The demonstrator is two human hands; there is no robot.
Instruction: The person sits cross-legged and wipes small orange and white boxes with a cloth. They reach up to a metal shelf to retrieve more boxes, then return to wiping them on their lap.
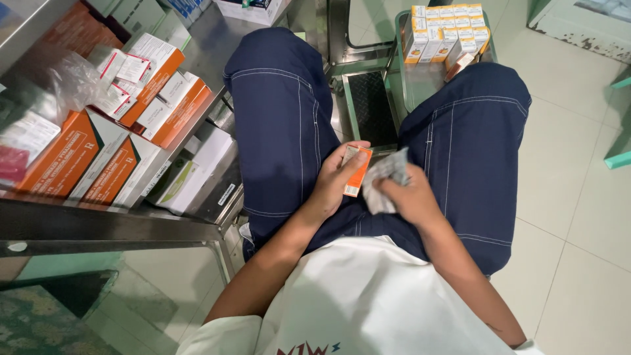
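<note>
Sitting over the lap, left hand (333, 187) fingers clasping a light, crushable orange medicine carton (358, 172) by its sides; right hand (409, 199) clenched on what looks like crinkly foil blister strips (383, 179).

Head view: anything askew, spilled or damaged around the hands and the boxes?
Nothing is spilled or visibly damaged. The left hand holds a small orange box; the right hand grips a crumpled silvery sheet. One small box lies tilted against the neat rows of small boxes on the glass shelf.
</note>
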